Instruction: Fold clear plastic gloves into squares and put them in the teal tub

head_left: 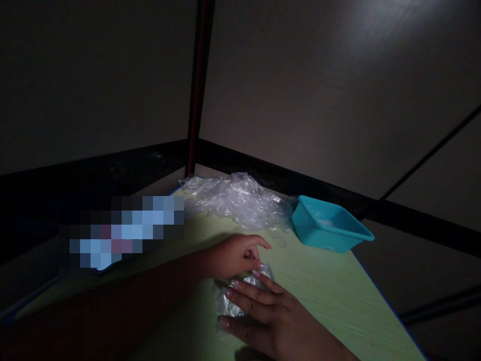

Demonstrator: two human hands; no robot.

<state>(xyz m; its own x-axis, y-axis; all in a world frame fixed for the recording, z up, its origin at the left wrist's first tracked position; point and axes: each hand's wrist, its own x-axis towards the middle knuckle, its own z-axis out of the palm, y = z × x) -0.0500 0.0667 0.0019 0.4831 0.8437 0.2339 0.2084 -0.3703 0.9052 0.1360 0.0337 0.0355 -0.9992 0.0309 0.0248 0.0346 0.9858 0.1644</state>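
Note:
On the light green table [330,296] lies a small piece of clear plastic film [240,293], folded or bunched, right under both hands. My right hand [266,316] lies flat on it with fingers stretched out and pressing down. My left hand [235,253] reaches in from the left, fingers curled at the far edge of the same plastic, pinching it. The light is dim and the plastic's shape is hard to make out.
A heap of crumpled clear plastic [236,198] lies at the table's far corner. A turquoise tub [326,228] stands at the right edge beside it. A blurred bluish patch [124,230] sits at the left. Walls and a dark pole [199,85] rise behind.

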